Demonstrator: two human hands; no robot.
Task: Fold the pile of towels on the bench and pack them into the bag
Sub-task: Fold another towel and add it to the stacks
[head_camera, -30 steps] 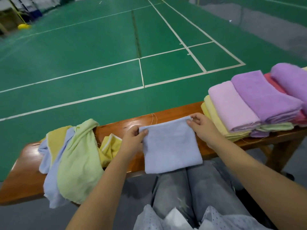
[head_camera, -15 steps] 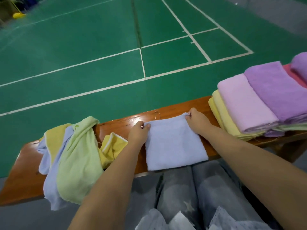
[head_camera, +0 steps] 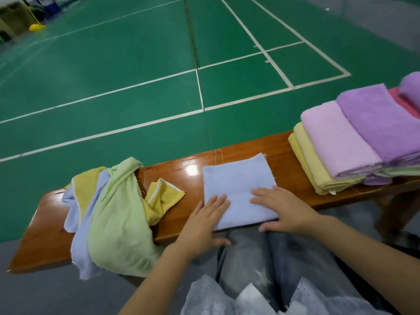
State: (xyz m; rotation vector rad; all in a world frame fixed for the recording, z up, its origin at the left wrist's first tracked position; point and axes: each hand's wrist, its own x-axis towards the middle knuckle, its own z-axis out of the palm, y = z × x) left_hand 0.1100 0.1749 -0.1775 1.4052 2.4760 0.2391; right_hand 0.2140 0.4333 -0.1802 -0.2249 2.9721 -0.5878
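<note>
A folded light blue towel (head_camera: 236,178) lies flat on the wooden bench (head_camera: 281,153) in front of me. My left hand (head_camera: 204,221) rests flat on its near left corner, fingers straight. Flat on its near right part lies my right hand (head_camera: 284,208), thumb over the bench's front edge. A heap of unfolded towels (head_camera: 109,212), green, yellow and blue, hangs over the bench's left part. Folded towels (head_camera: 354,142), yellow, pink and purple, are stacked at the right. No bag is in view.
Beyond the bench spreads a green court floor (head_camera: 136,64) with white lines. My knees in grey trousers (head_camera: 256,253) are against the bench's front edge. A bench leg (head_camera: 395,214) stands at the right. A yellow object (head_camera: 36,27) lies far back left.
Both hands let go of the blue towel's far corners and slid back to its near edge, now pressing it flat. The camera tilted down slightly.
</note>
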